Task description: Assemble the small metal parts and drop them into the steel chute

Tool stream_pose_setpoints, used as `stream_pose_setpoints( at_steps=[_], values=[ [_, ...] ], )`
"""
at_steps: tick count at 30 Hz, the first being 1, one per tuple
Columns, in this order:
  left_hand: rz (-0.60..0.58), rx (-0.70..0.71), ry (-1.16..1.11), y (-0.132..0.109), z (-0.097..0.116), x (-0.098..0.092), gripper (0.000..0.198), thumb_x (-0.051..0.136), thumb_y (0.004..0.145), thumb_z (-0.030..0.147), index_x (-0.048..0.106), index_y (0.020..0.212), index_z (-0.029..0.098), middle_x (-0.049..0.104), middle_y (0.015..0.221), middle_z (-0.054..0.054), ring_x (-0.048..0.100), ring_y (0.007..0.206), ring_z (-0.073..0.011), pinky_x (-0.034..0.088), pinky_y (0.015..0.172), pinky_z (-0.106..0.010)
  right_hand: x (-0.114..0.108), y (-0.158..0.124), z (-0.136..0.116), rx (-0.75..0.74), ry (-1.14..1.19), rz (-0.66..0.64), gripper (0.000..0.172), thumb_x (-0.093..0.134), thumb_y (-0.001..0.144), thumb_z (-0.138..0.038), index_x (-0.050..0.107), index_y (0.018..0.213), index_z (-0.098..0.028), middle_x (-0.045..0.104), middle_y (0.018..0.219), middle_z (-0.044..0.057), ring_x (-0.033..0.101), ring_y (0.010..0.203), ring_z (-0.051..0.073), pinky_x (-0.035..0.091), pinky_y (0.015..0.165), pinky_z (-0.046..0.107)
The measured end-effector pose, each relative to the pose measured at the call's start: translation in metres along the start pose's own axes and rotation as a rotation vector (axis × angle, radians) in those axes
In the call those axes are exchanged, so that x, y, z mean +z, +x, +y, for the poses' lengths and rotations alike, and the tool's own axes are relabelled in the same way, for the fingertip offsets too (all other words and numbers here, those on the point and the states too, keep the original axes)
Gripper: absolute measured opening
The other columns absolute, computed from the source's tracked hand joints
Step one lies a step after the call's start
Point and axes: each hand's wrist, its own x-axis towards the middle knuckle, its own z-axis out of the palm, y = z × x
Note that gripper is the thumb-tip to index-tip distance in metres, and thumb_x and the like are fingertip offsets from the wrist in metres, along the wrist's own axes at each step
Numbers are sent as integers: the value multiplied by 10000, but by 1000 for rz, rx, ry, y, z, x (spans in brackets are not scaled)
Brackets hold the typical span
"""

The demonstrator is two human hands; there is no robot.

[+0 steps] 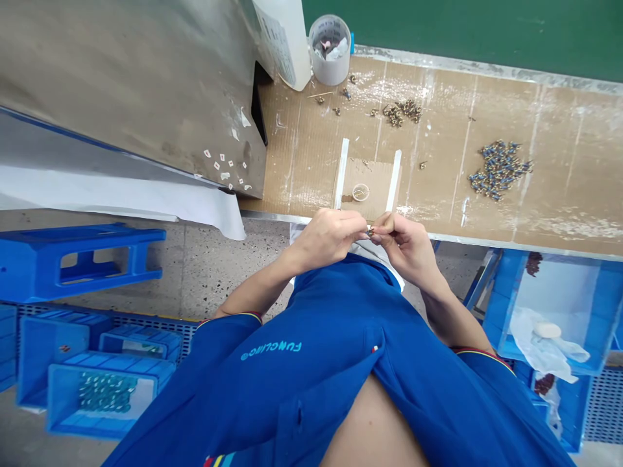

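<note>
My left hand (333,235) and my right hand (405,245) meet at the bench's front edge, fingertips pinched together. Between them is a small brass-coloured part with a blue bit (370,232), too small to name; both hands seem to grip it. Just beyond them, a cardboard pad (372,175) lies between two white strips, with a small clear ring-shaped piece (361,192) on it. Farther back sits a pile of small brass-coloured parts (403,113). To the right lies a larger pile of blue and brass parts (500,170).
A tape roll (331,70) holding scraps stands beside a white bottle (287,48) at the back. A metal housing (160,78) fills the left. Blue bins (109,415) stand low at left, below a blue stool (29,266); other blue bins (499,311) are at right.
</note>
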Motion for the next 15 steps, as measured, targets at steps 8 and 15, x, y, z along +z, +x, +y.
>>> stream_pose_setpoints(
  at_steps=[8,15],
  values=[
    [101,-76,-115,2,0,3,215,526,1020,261,666,897,154,689,781,-39,622,686,-123,468,630,-239,-7,5,-4,63,61,47,271,719,891,-460,609,801,-230,662,753,1,645,693,147,545,636,297],
    [141,-106,-189,3,1,3,229,550,1015,308,686,923,149,689,780,-45,623,690,-125,476,643,-241,-2,3,-3,93,178,108,290,722,889,-488,609,856,-223,681,811,4,684,706,129,584,656,276]
  ],
)
